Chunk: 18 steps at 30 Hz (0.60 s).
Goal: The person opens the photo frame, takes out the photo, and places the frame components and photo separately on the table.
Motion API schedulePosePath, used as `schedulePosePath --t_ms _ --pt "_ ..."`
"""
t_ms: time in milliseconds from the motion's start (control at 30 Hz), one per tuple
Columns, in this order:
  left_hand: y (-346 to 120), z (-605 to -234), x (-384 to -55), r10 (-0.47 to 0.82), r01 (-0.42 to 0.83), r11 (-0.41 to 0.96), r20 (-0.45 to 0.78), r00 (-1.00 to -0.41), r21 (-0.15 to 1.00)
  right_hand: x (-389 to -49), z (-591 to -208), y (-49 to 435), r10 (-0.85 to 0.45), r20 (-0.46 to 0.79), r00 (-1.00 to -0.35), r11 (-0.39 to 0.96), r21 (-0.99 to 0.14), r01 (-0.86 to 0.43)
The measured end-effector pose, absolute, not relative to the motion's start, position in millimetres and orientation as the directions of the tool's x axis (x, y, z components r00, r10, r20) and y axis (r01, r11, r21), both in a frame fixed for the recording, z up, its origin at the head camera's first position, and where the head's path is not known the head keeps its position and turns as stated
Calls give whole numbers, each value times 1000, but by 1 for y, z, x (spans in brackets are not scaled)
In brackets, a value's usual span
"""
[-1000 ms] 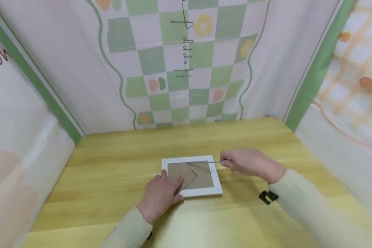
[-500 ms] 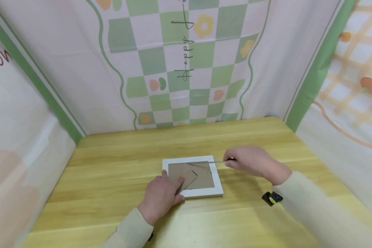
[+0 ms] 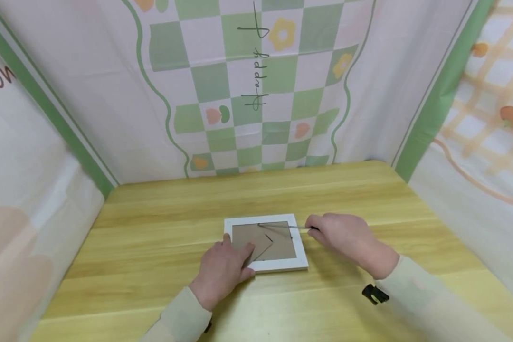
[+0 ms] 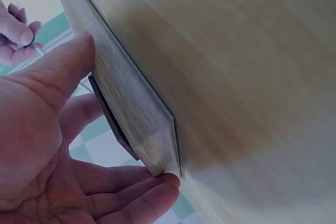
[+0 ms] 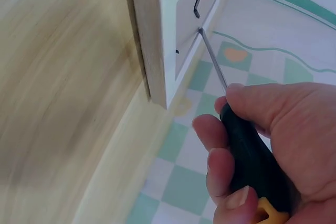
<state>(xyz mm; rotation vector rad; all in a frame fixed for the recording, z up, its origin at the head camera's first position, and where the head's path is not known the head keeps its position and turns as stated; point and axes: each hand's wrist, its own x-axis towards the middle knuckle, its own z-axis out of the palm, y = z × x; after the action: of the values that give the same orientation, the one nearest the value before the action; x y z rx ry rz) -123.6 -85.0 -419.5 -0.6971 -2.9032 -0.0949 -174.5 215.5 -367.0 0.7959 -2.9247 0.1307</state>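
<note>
A white picture frame (image 3: 300,247) lies back side up on the table, with a brown backing board (image 3: 282,249) and a stand leg set into it. My left hand (image 3: 220,268) holds its near left corner, thumb on the near edge and fingers over the left side and backing. In my right hand (image 3: 342,237) is a screwdriver (image 5: 252,156) with a black and yellow handle, gripped between thumb and curled fingers. Its thin shaft crosses the frame's right border, and the tip meets the backing's far edge at a small dark tab (image 5: 200,29).
The wooden table (image 3: 162,213) surrounds the frame. Patterned cloth walls (image 3: 239,118) stand at the back and both sides. Another small dark tab (image 5: 177,51) shows at the backing's edge. A black strap buckle (image 3: 375,294) hangs beneath the right sleeve.
My right hand moves slightly right, then nearer to me, with its wrist turning. The screwdriver's shaft now slants a little, while its tip stays at the far edge. The left hand keeps still.
</note>
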Motion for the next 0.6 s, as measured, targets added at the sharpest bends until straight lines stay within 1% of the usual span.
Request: schedulePosePath --t_ms 133,200,367,600 --pt "-84 -416 -124 443 452 892 165 -881 23 -175 -364 219 -489 155 -859 860 -80 -504" --pt "-83 -415 -123 442 451 892 159 -883 29 -176 -363 221 -485 146 -862 860 -103 -500" --pt "-82 -416 -119 441 449 893 142 -886 33 -182 -359 225 -510 92 -855 841 -156 -519" --pt "-79 -419 -116 433 444 896 187 -882 18 -199 -347 232 -572 -7 -820 803 -211 -558"
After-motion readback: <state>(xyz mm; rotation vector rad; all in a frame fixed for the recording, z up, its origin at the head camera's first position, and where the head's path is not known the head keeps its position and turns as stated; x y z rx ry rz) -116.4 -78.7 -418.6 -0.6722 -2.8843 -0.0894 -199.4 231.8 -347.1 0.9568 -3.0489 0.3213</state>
